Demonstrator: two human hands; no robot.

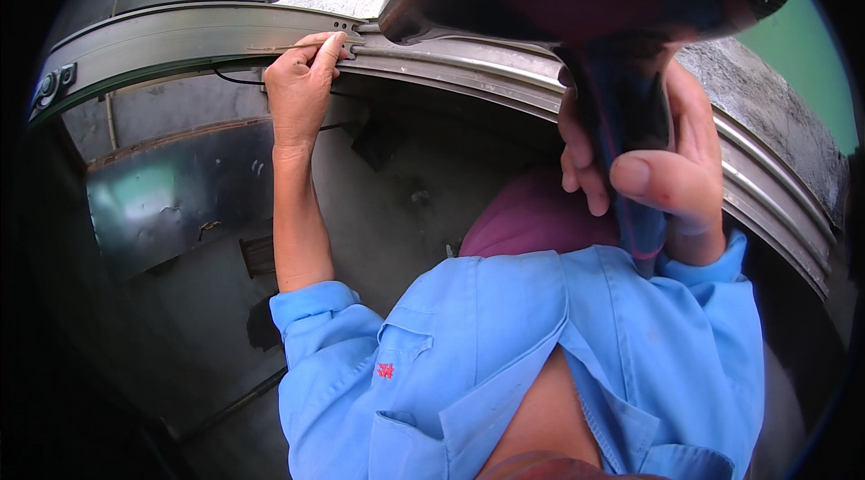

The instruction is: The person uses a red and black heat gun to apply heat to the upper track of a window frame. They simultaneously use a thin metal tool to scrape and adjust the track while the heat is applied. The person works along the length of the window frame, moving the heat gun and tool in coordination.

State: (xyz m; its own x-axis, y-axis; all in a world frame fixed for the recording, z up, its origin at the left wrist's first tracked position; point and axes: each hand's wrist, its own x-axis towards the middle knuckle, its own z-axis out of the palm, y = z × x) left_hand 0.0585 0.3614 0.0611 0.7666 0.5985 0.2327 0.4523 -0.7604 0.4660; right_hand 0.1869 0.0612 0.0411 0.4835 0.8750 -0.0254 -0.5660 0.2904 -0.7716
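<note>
Close to the camera, a glossy dark hair dryer hangs in my right hand, my fingers and thumb wrapped round its handle. Its wide body fills the upper right, with a perforated grille at the right end; part of it is cut off by the picture's top. At the upper left, my left hand is closed in a pinch at the metal frame rail, beside small dark holes. A thin tan stick runs into its fingers along the rail; its other end is hard to make out.
Metal tracks curve away to the right, beside a rough grey ledge. Green surface shows beyond. A short black cable hangs under the rail. Below lies a dark space with a shiny metal sheet.
</note>
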